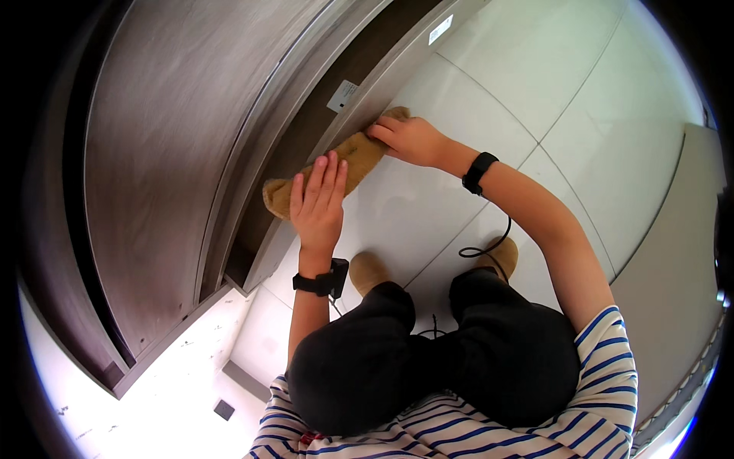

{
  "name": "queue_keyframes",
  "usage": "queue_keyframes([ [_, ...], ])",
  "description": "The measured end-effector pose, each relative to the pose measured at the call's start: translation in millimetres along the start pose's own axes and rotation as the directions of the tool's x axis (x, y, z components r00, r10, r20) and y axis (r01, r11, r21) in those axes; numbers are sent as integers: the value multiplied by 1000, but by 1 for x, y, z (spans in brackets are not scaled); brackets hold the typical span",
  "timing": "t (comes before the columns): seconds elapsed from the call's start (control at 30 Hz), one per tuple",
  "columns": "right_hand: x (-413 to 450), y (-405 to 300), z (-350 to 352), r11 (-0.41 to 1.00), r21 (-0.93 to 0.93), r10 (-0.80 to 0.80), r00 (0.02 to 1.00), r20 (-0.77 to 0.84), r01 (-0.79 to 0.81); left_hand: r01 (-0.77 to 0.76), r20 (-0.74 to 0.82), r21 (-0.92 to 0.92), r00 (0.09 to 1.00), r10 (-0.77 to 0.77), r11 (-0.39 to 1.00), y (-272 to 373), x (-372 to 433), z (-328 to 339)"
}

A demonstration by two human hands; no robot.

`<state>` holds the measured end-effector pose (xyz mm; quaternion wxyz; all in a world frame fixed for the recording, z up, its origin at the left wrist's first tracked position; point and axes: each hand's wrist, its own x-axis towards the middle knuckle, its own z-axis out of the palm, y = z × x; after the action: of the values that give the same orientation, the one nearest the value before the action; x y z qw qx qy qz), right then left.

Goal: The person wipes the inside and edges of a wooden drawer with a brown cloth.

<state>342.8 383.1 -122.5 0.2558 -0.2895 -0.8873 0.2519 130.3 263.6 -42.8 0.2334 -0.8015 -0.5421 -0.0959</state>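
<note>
A tan fuzzy cloth (362, 154) lies draped along the top edge of a pulled-out drawer (385, 86). My left hand (319, 201) is laid over the cloth's near part, fingers extended across it and its thumb hidden. Farther along the edge, my right hand (410, 140) has its bent fingers pinching the cloth, with a small end of it poking out beyond them. The cloth's near end (276, 198) hangs over the drawer's dark inside. Each wrist wears a black band.
The wood-grain cabinet (166, 143) fills the left side. White labels stick to the drawer, one inside (343, 96) and one outside (441, 30). A thin black cable (479, 251) loops above my tan footwear (370, 272). A grey panel (671, 246) rises at right from the tiled floor (493, 103).
</note>
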Motion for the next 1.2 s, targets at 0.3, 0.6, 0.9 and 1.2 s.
queue_keyframes([
  [0.3, -24, -6, 3, 984, -64, 176, 972, 158, -168, -54, 169, -12, 984, 55, 998, 4, -8, -1],
  [0.6, -41, -7, -4, 979, -53, 205, 954, 219, -199, 292, 420, -562, 907, -38, 773, 24, -41, 27],
  [0.9, -37, -13, -5, 989, -42, 146, 984, 102, -142, 707, 675, -546, 689, -264, 449, 24, -55, 32],
  [1.2, 3, -40, -29, 987, 144, -34, 967, -254, 72, 912, 842, -409, 372, -390, -14, 20, -61, 33],
])
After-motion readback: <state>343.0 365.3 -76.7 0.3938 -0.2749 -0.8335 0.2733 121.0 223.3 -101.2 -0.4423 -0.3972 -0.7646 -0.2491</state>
